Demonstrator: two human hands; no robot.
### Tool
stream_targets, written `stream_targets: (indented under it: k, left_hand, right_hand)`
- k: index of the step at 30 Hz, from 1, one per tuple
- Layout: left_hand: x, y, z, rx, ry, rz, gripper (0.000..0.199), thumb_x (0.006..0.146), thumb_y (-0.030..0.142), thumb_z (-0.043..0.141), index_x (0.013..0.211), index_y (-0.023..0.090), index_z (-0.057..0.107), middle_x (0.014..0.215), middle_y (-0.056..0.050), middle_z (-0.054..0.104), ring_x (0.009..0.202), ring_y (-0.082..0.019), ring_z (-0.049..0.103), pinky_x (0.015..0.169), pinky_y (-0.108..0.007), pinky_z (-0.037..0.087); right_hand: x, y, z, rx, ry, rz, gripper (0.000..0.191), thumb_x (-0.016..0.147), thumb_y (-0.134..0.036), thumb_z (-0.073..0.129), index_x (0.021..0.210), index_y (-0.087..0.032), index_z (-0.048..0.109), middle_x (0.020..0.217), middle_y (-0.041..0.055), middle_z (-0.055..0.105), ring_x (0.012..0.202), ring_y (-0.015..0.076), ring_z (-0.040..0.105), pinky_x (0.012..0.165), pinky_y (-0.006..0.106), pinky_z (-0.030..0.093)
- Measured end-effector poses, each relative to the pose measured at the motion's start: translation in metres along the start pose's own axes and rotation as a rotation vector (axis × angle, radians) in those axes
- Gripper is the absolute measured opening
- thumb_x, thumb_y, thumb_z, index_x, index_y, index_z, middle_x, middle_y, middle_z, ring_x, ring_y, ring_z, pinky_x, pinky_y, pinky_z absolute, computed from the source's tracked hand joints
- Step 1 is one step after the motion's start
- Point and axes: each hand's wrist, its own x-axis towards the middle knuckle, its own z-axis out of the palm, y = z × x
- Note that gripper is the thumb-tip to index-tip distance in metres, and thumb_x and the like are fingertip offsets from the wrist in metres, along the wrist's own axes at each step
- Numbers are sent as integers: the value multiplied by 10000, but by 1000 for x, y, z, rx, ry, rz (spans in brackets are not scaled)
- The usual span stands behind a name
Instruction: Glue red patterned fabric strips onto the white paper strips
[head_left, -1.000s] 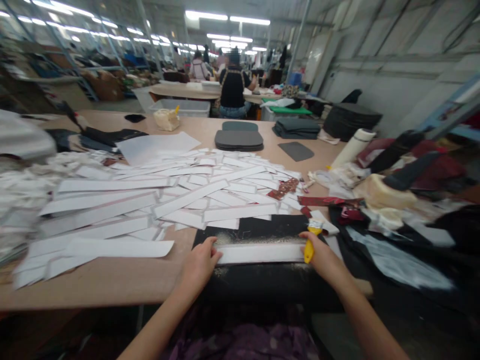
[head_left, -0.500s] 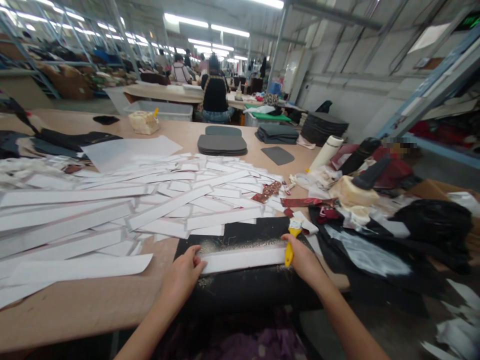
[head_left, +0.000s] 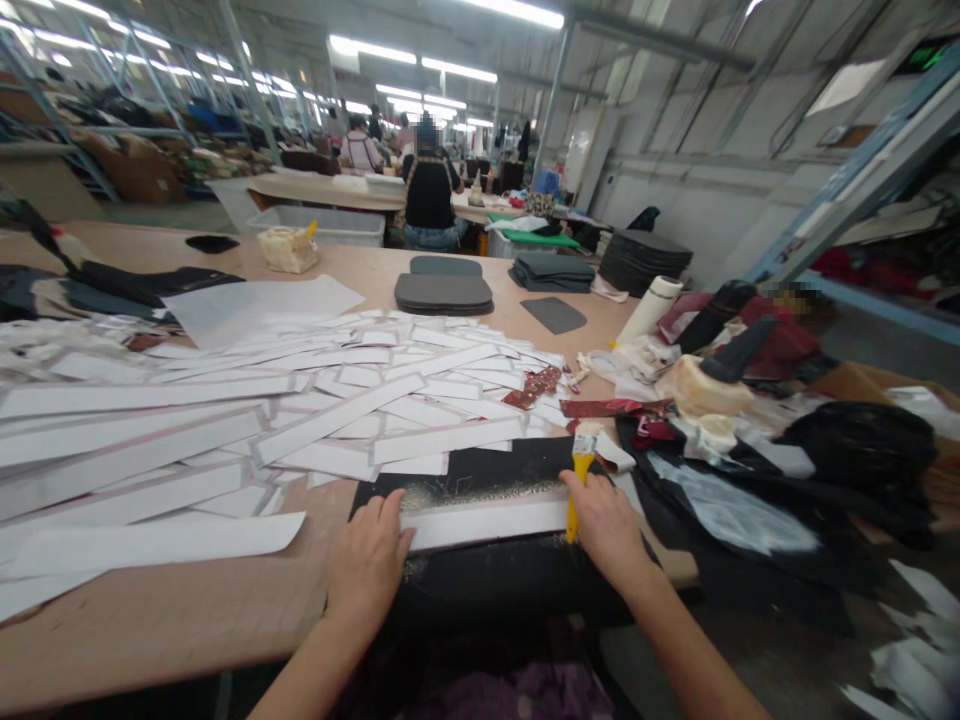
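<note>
A white strip [head_left: 487, 524] lies lengthwise on a black sheet [head_left: 480, 580] at the table's front edge. Over the strip's left end rests my left hand [head_left: 370, 550], fingers together and pressed down on it. My right hand [head_left: 606, 520] is closed around a yellow-handled brush [head_left: 581, 468] at the strip's right end, bristles pointing away from me. Pale residue speckles the black sheet along the strip's far edge. The underside of both hands is hidden.
Many white strips [head_left: 337, 400] cover the table's left and middle. Grey panels [head_left: 444, 292] stand stacked behind them. Glue-crusted containers [head_left: 701, 385], a black bag [head_left: 862, 460] and scraps are on the right. A seated person [head_left: 430, 195] faces away.
My left hand has turned flatter over the strip's left end, its fingers now closer together. The brush in my right hand has tipped more upright.
</note>
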Motion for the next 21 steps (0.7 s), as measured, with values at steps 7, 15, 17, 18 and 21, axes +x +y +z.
stream_targets:
  k: [7, 15, 17, 18, 21]
  left_hand:
    - [-23, 14, 15, 90, 294, 394, 269, 849, 133, 402, 1023, 166, 603, 1019, -99, 621, 902, -221, 560, 786, -357, 431]
    - [-35, 14, 32, 32, 395, 501, 245, 858, 197, 463, 1050, 149, 608, 1031, -97, 634, 946, -235, 569, 860, -353, 438]
    - [-35, 14, 31, 39, 421, 498, 238, 860, 201, 467, 1039, 142, 613, 1014, -104, 635, 929, -232, 573, 844, -341, 447]
    - [-35, 14, 31, 44, 429, 500, 235, 860, 202, 469, 1033, 139, 615, 1002, -105, 635, 922, -230, 574, 838, -337, 450]
    - [-34, 13, 30, 50, 442, 527, 238, 860, 201, 472, 1036, 124, 613, 985, -107, 636, 921, -227, 571, 835, -328, 450]
  right_hand:
    - [-13, -52, -24, 865, -112, -221, 331, 868, -285, 418, 1173, -255, 541, 965, 13, 660, 832, 144, 607, 779, 258, 458]
    - [-10, 37, -8, 421, 99, 445, 356, 812, -391, 385, 830, -166, 660, 674, 77, 647, 714, 229, 625, 654, 307, 446]
    - [-19, 45, -11, 373, 130, 399, 370, 829, -413, 369, 869, -178, 651, 708, 78, 654, 730, 228, 624, 673, 311, 444]
    - [-24, 45, -11, 427, 131, 313, 364, 835, -422, 369, 887, -192, 645, 760, 71, 665, 766, 219, 623, 703, 305, 446]
    - [-34, 44, -11, 570, 78, 146, 324, 838, -409, 385, 873, -206, 636, 822, 46, 678, 795, 191, 623, 731, 280, 444]
